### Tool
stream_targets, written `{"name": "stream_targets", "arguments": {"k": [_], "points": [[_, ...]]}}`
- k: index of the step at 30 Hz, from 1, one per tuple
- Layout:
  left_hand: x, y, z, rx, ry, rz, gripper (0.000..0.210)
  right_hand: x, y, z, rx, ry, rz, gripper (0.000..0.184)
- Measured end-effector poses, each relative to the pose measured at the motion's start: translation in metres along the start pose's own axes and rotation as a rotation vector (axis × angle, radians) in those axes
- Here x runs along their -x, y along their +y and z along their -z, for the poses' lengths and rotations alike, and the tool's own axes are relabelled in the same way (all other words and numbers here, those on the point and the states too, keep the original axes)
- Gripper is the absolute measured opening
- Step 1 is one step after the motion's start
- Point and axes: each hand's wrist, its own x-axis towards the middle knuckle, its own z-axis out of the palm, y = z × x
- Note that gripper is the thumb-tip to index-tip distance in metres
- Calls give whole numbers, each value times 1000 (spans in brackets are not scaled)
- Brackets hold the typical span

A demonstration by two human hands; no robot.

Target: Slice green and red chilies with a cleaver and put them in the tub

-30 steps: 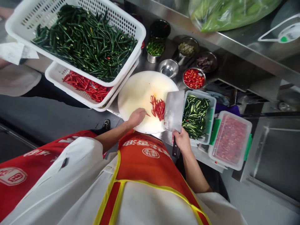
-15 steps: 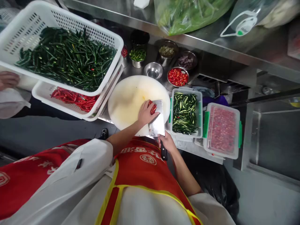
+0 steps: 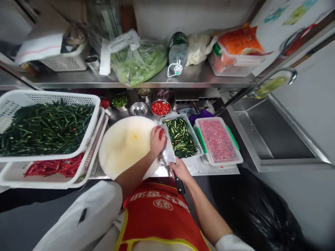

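Observation:
My right hand [image 3: 180, 169] grips a cleaver [image 3: 169, 151] by its black handle near the front of the round white cutting board [image 3: 117, 150]. The wide blade points away from me, over the board's right edge and against the near left side of a clear tub of sliced green chillies [image 3: 180, 136]. Curled over the blade, my left hand [image 3: 157, 141] holds red chillies [image 3: 161, 133] against the metal. The chillies under my palm are hidden. A small yellow bit lies on the board.
White baskets of green chillies [image 3: 47, 129] and red chillies [image 3: 56, 165] stand left. Behind the board are a metal bowl [image 3: 138, 109] and a bowl of chopped red chillies [image 3: 160, 108]. A lidded tub [image 3: 218, 141] and sink [image 3: 272, 129] are right; a shelf [image 3: 193, 79] overhangs.
My view has tilted up, showing more of the shelf. Both hands, with the cleaver and red chillies, have moved right, from over the board to the green-chilli tub's edge.

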Motion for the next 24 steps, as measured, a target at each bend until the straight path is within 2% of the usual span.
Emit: {"name": "stream_targets", "arguments": {"k": [4, 7, 9, 11, 14, 17, 21, 24], "points": [[-38, 28, -58, 100, -58, 51, 37, -10, -24, 37, 147, 208, 38, 11], [-58, 32, -92, 111, -112, 170, 38, -9, -35, 64, 278, 330, 63, 11], [-68, 28, -102, 121, -163, 234, 35, -1, -36, 82, 317, 416, 64, 13], [-76, 20, -99, 170, -199, 241, 30, 10, -36, 96, 313, 494, 44, 16], [-81, 1, -75, 275, -156, 179, 27, 21, -32, 112, 277, 536, 14, 19], [-73, -25, -33, 326, -15, 199, 26, 21, -24, 121, 281, 514, 6, 20], [-30, -57, 34, 398, 117, 442, 32, 8, -6, 126, 495, 494, -30, 21], [11, -72, 77, 581, 79, 576, 35, -10, 2, 119, 373, 420, -103, 22]]}}
